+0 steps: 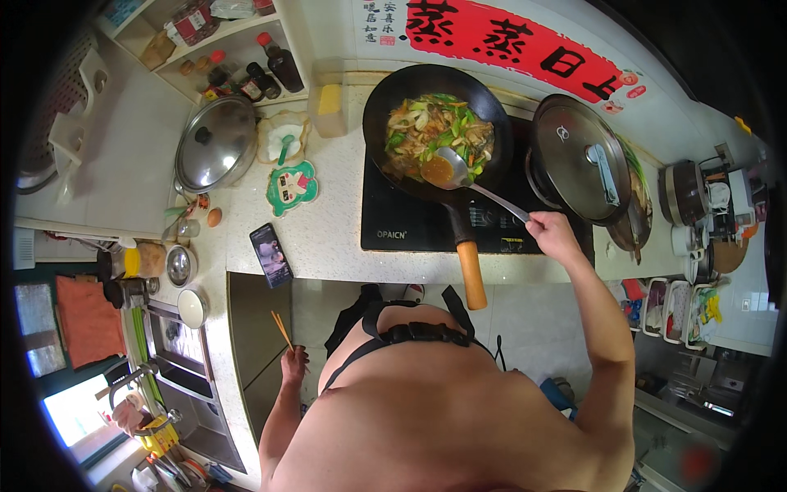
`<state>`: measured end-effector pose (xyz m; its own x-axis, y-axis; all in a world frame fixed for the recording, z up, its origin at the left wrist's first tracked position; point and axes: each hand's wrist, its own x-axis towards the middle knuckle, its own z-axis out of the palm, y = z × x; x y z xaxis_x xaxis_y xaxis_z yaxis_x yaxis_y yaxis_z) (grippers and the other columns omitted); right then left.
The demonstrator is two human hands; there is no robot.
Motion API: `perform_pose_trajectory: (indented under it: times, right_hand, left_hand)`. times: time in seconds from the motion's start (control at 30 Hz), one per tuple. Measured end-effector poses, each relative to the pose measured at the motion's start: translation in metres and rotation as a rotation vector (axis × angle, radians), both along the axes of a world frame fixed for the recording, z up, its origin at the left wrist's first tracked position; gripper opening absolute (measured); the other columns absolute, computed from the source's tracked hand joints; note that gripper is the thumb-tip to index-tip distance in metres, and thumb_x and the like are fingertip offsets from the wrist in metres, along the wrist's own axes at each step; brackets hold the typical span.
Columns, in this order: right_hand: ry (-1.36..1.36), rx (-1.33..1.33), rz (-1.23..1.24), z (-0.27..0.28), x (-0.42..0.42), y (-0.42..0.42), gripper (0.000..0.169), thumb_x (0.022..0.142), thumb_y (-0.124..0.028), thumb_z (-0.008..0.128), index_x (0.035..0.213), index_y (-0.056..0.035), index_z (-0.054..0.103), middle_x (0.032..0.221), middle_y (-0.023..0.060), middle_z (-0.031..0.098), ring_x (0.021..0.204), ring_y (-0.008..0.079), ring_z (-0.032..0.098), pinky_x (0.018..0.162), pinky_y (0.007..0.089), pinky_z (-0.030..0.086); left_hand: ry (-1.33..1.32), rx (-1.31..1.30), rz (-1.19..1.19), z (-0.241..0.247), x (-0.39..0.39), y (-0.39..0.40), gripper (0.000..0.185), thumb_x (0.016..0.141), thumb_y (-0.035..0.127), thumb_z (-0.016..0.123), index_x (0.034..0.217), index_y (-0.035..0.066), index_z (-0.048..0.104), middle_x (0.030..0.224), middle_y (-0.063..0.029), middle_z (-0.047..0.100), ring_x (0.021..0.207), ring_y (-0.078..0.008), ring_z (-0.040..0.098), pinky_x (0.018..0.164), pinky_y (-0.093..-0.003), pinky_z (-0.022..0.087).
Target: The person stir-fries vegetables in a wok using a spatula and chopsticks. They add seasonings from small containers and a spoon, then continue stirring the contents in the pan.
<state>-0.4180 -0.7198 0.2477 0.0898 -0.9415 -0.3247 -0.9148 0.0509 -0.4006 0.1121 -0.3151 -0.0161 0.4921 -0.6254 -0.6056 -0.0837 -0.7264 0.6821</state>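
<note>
My right hand [551, 235] grips the handle of a metal ladle [456, 170], whose bowl holds brown sauce over the food in a black wok [442, 77]. Sliced green vegetables and brown pieces [439, 126] fill the wok's middle. The wok rests on a black induction cooktop [393, 215], its wooden handle [471, 275] pointing toward me. Low at my side, my left hand [295, 364] is closed around a pair of wooden chopsticks [282, 329], held upright away from the counter.
A lidded pan [578, 157] stands right of the wok. Left on the counter [338, 246] are a phone [271, 255], a green cartoon trivet [292, 188], a bowl of white granules [284, 136], a lidded steel pot [215, 144] and an egg [214, 217]. A sink [203, 430] lies lower left.
</note>
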Motion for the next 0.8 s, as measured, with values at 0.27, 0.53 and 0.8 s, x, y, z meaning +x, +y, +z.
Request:
perform_pose_trajectory:
  times: [0.27, 0.53, 0.8]
  right_hand:
    - [0.049, -0.211, 0.007, 0.014, 0.026, -0.013, 0.028, 0.085, -0.021, 0.065, 0.109, -0.007, 0.067, 0.09, 0.0173, 0.069, 0.081, 0.0341, 0.066, 0.072, 0.0417, 0.051]
    - [0.26, -0.567, 0.047, 0.037, 0.04, -0.025, 0.026, 0.084, -0.021, 0.066, 0.108, -0.0113, 0.069, 0.09, 0.0146, 0.069, 0.079, 0.0362, 0.065, 0.07, 0.0457, 0.052]
    - [0.205, -0.289, -0.004, 0.03, 0.011, -0.011, 0.024, 0.084, -0.022, 0.067, 0.103, -0.0083, 0.07, 0.085, 0.0135, 0.068, 0.079, 0.0341, 0.065, 0.072, 0.0421, 0.051]
  left_hand:
    - [0.011, 0.027, 0.038, -0.005, 0.001, -0.003, 0.028, 0.095, 0.024, 0.052, 0.093, -0.002, 0.062, 0.068, -0.0091, 0.063, 0.058, -0.0161, 0.063, 0.054, -0.0293, 0.05]
    - [0.013, -0.013, 0.013, -0.016, 0.005, -0.004, 0.029, 0.095, 0.024, 0.052, 0.092, -0.002, 0.062, 0.069, -0.0096, 0.063, 0.059, -0.0167, 0.063, 0.054, -0.0294, 0.051]
    - [0.05, 0.035, 0.013, -0.014, -0.003, -0.005, 0.028, 0.094, 0.023, 0.051, 0.091, -0.003, 0.062, 0.069, -0.0098, 0.063, 0.059, -0.0168, 0.063, 0.055, -0.0291, 0.051]
